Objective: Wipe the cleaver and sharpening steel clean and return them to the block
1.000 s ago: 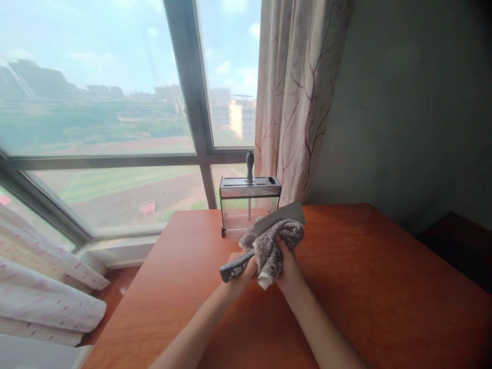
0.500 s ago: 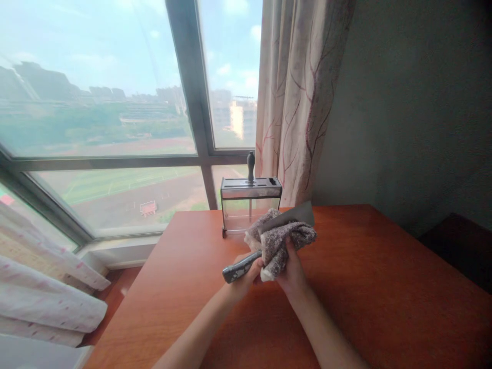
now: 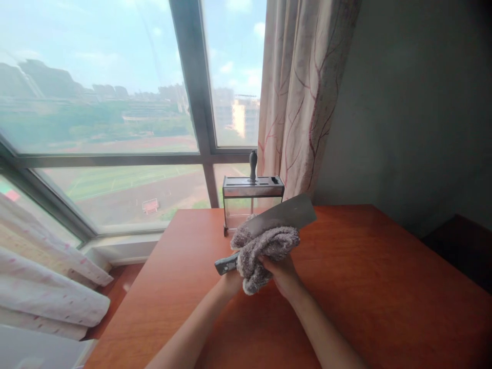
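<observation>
Red-brown table [image 3: 365, 297] by the window [image 3: 115, 102], clear knife block [image 3: 251, 197] at its far edge, cleaver [image 3: 286, 214] raised above the tabletop, grey cloth [image 3: 261, 248] folded over its blade, right hand [image 3: 282, 271] clutching cloth, left hand [image 3: 231, 279] closed round the handle, mostly hidden

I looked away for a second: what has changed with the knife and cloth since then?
The cloth in the right hand slid back toward the handle, baring more of the cleaver blade. The left hand keeps its grip on the handle. The knife holder and table stayed put.

No readable text, label or number anywhere. Nothing legible on the cleaver [image 3: 284, 214]. Same for the knife block [image 3: 252, 193].
</observation>
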The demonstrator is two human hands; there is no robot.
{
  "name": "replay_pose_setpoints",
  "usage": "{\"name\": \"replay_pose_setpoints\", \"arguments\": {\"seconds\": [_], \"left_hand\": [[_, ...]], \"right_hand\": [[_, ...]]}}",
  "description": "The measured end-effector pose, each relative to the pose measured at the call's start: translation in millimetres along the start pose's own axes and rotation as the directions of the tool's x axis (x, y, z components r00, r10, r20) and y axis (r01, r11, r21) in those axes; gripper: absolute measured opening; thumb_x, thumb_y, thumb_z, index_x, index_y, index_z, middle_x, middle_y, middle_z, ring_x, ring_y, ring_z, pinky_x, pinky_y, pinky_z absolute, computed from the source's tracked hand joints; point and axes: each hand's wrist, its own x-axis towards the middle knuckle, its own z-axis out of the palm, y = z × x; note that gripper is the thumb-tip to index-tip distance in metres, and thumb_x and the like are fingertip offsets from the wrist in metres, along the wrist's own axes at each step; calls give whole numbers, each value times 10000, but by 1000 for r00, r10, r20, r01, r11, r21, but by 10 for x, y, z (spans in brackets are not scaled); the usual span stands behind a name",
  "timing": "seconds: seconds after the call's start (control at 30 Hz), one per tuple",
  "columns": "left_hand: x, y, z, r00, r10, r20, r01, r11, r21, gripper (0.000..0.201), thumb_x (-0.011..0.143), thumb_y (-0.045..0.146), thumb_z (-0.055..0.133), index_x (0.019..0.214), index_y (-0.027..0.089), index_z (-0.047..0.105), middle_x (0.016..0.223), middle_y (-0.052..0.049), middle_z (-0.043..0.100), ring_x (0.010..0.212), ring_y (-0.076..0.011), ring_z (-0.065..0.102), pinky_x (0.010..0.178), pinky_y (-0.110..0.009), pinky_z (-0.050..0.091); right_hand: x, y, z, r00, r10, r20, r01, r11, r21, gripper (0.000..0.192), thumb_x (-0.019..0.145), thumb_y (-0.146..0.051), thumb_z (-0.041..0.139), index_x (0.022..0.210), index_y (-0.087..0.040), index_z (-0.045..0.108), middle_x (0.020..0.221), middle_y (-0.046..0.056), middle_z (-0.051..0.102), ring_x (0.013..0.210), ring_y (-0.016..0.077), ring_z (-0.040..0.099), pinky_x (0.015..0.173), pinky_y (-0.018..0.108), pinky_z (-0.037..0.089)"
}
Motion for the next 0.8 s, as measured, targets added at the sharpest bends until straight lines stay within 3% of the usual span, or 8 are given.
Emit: {"name": "replay_pose_setpoints", "arguments": {"seconds": [0.17,0.3,0.4,0.53,0.67,0.8], "left_hand": [[-60,-109,32,999,51,-11,-50,995,81,453,737,640,543,654,203,631,610,-54,643,605,-207,578,614,-351,499],[-95,-137,-14,998,23,53,-32,982,187,573,809,647,447,485,182,531,422,-14,509,405,-120,469,444,-255,388],[-101,-122,-73,987,0,158,-34,976,215,555,848,606,431,587,151,614,469,-27,556,434,-118,513,466,-235,403],[-90,-51,-95,970,-8,243,-49,972,228,488,880,537,433,716,134,654,573,-48,614,504,-125,544,523,-237,433],[-90,29,-30,971,83,226,-142,955,259,359,863,465,513,887,142,668,781,-72,665,651,-151,582,624,-254,448],[-110,-22,41,981,84,175,-121,970,210,356,885,448,476,942,145,655,714,-49,633,619,-140,552,597,-243,429]], "right_hand": [[67,34,-72,992,-66,-106,77,991,110,455,518,-257,859,930,-212,670,941,30,730,881,221,665,812,351,512],[152,-14,-146,990,-40,-137,77,960,270,408,558,-243,837,926,-228,661,922,-2,731,858,195,671,775,308,537],[227,-121,-253,980,-3,-199,81,920,384,358,616,-266,795,949,-247,663,915,-33,733,844,165,676,761,277,547],[317,-316,-485,980,71,-187,43,839,543,247,696,-340,710,923,-244,689,920,-26,742,892,156,674,822,285,545],[346,-428,-645,984,82,-157,32,791,611,254,737,-389,659,960,-271,688,992,-22,736,977,190,658,879,381,533],[312,-291,-554,992,81,-101,-4,796,605,238,737,-413,671,926,-271,692,944,-25,744,957,189,668,878,373,533]]}}
